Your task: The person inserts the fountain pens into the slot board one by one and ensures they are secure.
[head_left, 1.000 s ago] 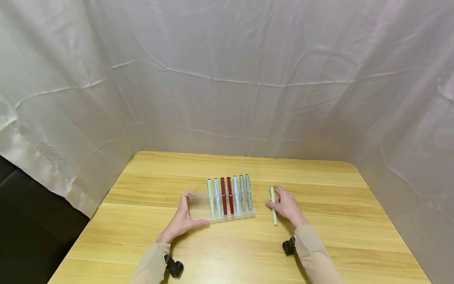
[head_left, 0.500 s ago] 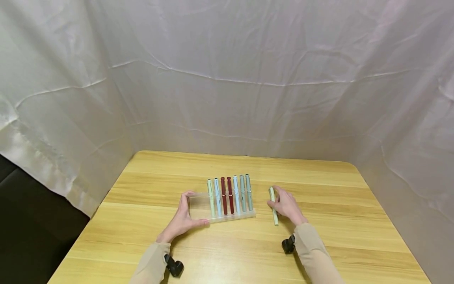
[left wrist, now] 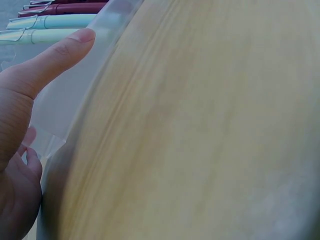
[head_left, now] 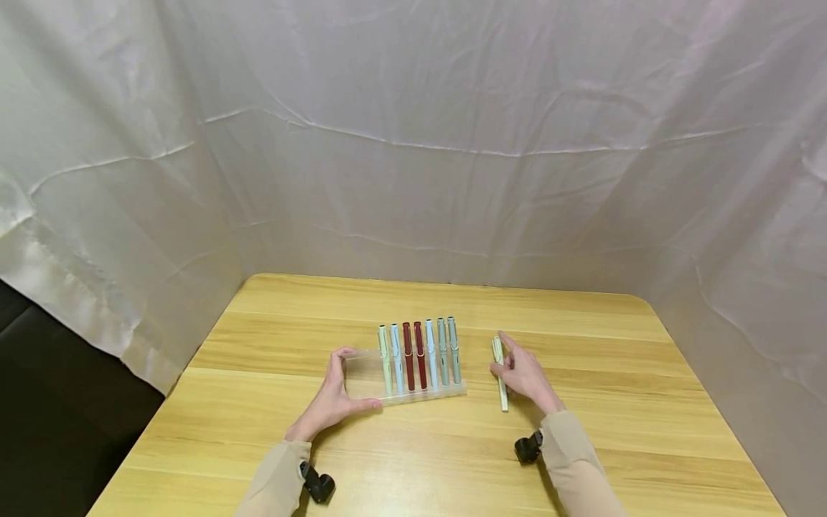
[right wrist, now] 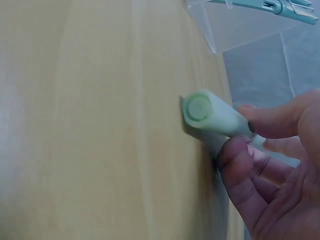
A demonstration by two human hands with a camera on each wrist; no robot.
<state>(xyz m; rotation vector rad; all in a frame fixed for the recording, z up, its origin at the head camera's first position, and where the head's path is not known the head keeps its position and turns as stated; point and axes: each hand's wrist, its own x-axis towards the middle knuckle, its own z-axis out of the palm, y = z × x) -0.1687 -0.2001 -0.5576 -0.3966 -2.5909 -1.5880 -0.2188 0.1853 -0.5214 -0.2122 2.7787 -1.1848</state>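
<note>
My left hand (head_left: 331,400) holds the left end of a clear plastic pen stand (head_left: 363,375), thumb along its front edge and fingers behind. Several capped pens lean side by side in it: a light green pen (head_left: 386,370), two light blue, two dark red pens (head_left: 421,362) and two grey-green pens (head_left: 455,359) at the right end. To the right of the stand, my right hand (head_left: 526,375) pinches another light green pen (head_left: 502,391) between thumb and fingers. In the right wrist view that pen's round end (right wrist: 199,107) faces the camera, close to the tabletop.
The wooden table (head_left: 413,459) extends around both hands. Pale curtains (head_left: 413,179) hang behind it and at its sides. A black surface (head_left: 58,416) lies beyond the left edge. Small black cameras are strapped to both wrists.
The pen in my right hand has turned about its length, so its clip now faces up, and has shifted slightly right. My right index finger has straightened somewhat. The left hand and stand stay put.
</note>
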